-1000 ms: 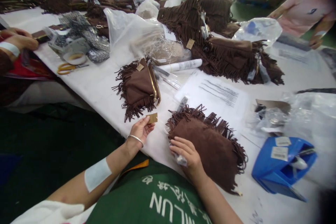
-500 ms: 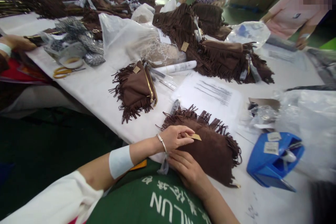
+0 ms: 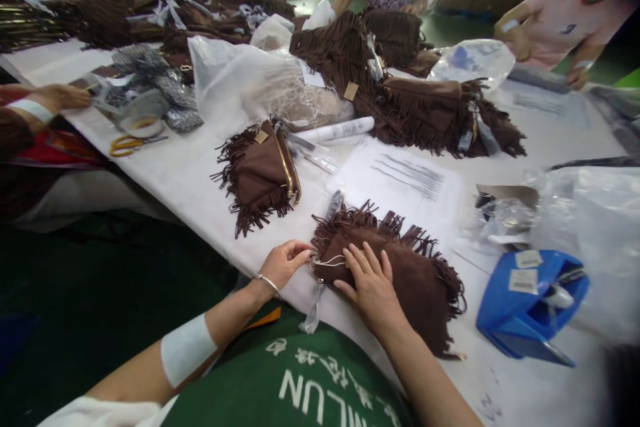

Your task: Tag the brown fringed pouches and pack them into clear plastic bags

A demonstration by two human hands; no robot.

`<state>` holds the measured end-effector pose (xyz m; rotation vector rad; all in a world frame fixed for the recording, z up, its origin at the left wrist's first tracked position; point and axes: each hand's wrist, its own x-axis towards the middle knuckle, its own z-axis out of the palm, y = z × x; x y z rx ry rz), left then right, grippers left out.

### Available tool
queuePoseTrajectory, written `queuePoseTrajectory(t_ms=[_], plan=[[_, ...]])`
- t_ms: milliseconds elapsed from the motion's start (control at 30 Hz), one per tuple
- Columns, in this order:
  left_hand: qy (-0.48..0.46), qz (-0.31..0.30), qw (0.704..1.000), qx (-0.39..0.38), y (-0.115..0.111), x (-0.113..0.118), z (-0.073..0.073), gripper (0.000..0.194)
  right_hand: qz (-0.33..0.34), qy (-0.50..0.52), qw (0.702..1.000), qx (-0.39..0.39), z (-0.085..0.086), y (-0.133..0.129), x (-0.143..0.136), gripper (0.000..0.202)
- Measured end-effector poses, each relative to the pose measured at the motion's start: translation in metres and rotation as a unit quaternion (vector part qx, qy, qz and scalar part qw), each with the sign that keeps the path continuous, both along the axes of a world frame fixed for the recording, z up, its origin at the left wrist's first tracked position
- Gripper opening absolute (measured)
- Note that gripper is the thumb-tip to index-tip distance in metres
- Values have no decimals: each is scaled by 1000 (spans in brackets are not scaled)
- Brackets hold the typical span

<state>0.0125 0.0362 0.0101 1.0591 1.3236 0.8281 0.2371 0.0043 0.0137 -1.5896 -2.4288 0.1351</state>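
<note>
A dark brown fringed bag lies flat on the table in front of me. My left hand pinches a thin white string at the bag's left corner. That string runs across the bag towards my right hand, which rests palm down with fingers spread. The tag at its end is mostly covered by those fingers. A small plastic-wrapped piece hangs from the bag's near left corner. Beyond my left hand sits another brown fringed bag with a gold zip and a small tan tag.
To the right stands a blue box-like holder beside clear plastic bags. Printed paper lies behind my bag. Yellow-handled scissors and tape are at the left edge. More fringed bags and co-workers surround the far side.
My left hand has moved left off the tan tag to the bag's corner, and the string now shows stretched. My right hand has moved up from the near edge onto the bag.
</note>
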Motion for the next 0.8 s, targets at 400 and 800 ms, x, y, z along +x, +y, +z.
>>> queuePoseTrajectory(t_ms=[400,800], plan=[[237,-116,928,265,57,1,-3,29,-44,-12,999,-15,1,-12,5,71],[325,-388,774,379,148,17,5,35,-108,179,978,-5,25,-9,47,73]])
